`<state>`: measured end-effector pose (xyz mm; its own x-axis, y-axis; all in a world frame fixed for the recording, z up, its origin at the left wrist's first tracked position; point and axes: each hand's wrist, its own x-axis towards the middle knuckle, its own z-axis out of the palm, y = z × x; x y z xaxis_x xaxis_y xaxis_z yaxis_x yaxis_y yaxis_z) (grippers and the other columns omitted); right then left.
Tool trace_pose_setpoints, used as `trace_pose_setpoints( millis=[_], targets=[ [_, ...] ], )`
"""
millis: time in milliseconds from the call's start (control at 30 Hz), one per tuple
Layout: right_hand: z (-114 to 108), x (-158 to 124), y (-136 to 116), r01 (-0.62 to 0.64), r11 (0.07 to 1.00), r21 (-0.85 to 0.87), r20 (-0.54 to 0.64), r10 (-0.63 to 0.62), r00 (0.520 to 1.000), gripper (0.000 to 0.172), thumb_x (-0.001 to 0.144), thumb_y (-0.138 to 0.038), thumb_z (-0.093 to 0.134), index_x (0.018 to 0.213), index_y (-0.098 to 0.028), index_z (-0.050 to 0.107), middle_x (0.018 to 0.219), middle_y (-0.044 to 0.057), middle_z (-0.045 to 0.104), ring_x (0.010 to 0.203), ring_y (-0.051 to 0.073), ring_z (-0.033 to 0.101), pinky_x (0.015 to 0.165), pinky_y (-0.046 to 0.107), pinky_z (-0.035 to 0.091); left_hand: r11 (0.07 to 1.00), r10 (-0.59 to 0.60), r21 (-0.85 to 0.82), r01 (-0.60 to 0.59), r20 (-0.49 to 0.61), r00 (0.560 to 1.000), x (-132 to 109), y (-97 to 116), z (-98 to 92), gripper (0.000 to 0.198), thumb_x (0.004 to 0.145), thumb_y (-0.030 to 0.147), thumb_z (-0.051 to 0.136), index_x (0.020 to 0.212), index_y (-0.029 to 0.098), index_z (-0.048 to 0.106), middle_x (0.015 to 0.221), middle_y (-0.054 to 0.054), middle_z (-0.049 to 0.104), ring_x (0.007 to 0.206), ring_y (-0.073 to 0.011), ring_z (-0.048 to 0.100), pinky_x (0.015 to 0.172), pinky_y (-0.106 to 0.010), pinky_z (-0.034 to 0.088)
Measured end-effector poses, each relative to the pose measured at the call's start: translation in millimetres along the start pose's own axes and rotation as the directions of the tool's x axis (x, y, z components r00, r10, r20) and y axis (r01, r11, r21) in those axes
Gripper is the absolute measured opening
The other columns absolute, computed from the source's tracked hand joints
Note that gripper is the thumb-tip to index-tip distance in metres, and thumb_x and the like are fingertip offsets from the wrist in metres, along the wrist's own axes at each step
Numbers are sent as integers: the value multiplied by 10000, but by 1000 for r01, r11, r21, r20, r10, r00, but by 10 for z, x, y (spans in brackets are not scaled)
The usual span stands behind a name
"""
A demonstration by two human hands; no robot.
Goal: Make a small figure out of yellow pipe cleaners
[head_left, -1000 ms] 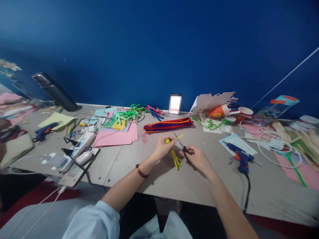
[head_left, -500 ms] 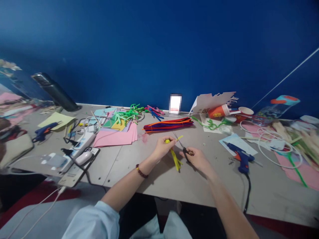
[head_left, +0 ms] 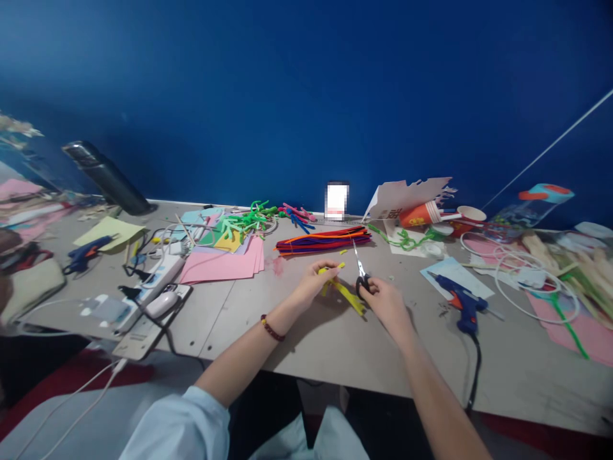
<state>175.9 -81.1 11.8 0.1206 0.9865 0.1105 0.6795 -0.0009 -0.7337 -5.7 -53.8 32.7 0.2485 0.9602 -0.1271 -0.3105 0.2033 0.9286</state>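
Over the middle of the table, my left hand (head_left: 316, 281) is closed on several yellow pipe cleaners (head_left: 351, 299). Their long ends slant down to the right, and a short tip pokes out past my fingertips. Just to the right, my right hand (head_left: 383, 300) grips black-handled scissors (head_left: 361, 271), the blades pointing up and away and looking nearly closed. A small yellow snippet (head_left: 343, 252) lies apart, beyond my left fingertips. Behind both hands rests a bundle of red, orange and purple pipe cleaners (head_left: 323, 243).
Pink paper sheets (head_left: 218, 263), a power strip (head_left: 148, 291) and a phone with a mouse on it lie left. At right sit a blue glue gun (head_left: 462, 300), its cord over the front edge, and orange paper cups (head_left: 421, 214). A dark thermos (head_left: 108, 179) stands back left.
The scissors have moved off the yellow tip, their blades swinging upright and closing. A cut yellow piece now lies beyond my left hand. The yellow strands' lower ends have swung right.
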Motion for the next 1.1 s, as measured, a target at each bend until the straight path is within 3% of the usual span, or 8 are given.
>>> trace_pose_setpoints(
  millis=[167, 267, 367, 500, 667, 767, 933, 1100],
  targets=[
    [57, 37, 102, 47, 997, -65, -47, -50, 998, 244, 722, -419, 579, 774, -193, 658, 663, 58, 681, 561, 181, 602, 518, 250, 386, 968, -58, -237, 81, 103, 993, 10, 67, -23, 282, 628, 245, 659, 881, 121, 649, 688, -26, 589, 641, -129, 576, 567, -243, 488],
    [76, 60, 153, 18, 999, -31, -21, -18, 1000, 312, 726, -387, 584, 936, -176, 674, 744, 78, 705, 574, 183, 612, 552, 267, 429, 952, -81, -283, 116, 132, 988, 24, 83, -35, 284, 633, 198, 643, 908, 124, 638, 695, -25, 573, 635, -120, 564, 544, -224, 483],
    [88, 73, 198, -1, 999, -37, 5, 1, 1000, 323, 737, -354, 571, 977, -168, 681, 800, 91, 713, 598, 185, 617, 577, 280, 451, 948, -101, -292, 129, 110, 989, 36, 75, -40, 209, 648, 188, 623, 847, 126, 622, 672, -25, 561, 600, -115, 555, 509, -213, 478],
    [102, 67, 207, 8, 996, -92, 28, -5, 1000, 352, 758, -367, 545, 1008, -164, 689, 717, 73, 699, 569, 193, 597, 551, 291, 445, 923, -108, -368, 118, 47, 993, 45, 83, -42, 100, 631, 174, 589, 720, 130, 589, 659, -31, 557, 552, -106, 533, 429, -187, 436],
    [91, 50, 147, 39, 989, -140, 38, -34, 999, 329, 735, -271, 543, 1016, -174, 685, 702, 55, 686, 596, 196, 604, 574, 290, 450, 859, -113, -489, 152, 109, 988, 49, 130, -65, 196, 686, 203, 566, 817, 77, 641, 677, -51, 561, 560, -102, 532, 429, -181, 438],
    [85, 41, 139, 47, 993, -111, 42, -42, 998, 321, 758, -247, 516, 1049, -205, 646, 707, 30, 683, 584, 182, 598, 552, 274, 441, 833, -126, -524, 176, 131, 983, 55, 141, -73, 195, 727, 191, 568, 844, 58, 647, 674, -47, 548, 557, -91, 525, 455, -175, 451],
    [74, 26, 145, 65, 992, -104, 37, -61, 997, 264, 776, -209, 509, 1014, -220, 624, 888, 48, 708, 671, 170, 623, 604, 265, 444, 819, -117, -551, 163, 119, 986, 47, 156, -59, 142, 759, 225, 609, 702, 96, 624, 668, -37, 536, 601, -92, 544, 572, -192, 494],
    [36, -3, 47, 146, 980, -135, 1, -147, 989, 246, 802, -263, 488, 990, -197, 633, 870, 67, 685, 625, 166, 572, 591, 285, 437, 877, -92, -470, 101, 43, 995, 33, 131, -41, 119, 734, 257, 676, 741, 140, 656, 671, -17, 570, 617, -104, 556, 650, -242, 500]
  ],
)
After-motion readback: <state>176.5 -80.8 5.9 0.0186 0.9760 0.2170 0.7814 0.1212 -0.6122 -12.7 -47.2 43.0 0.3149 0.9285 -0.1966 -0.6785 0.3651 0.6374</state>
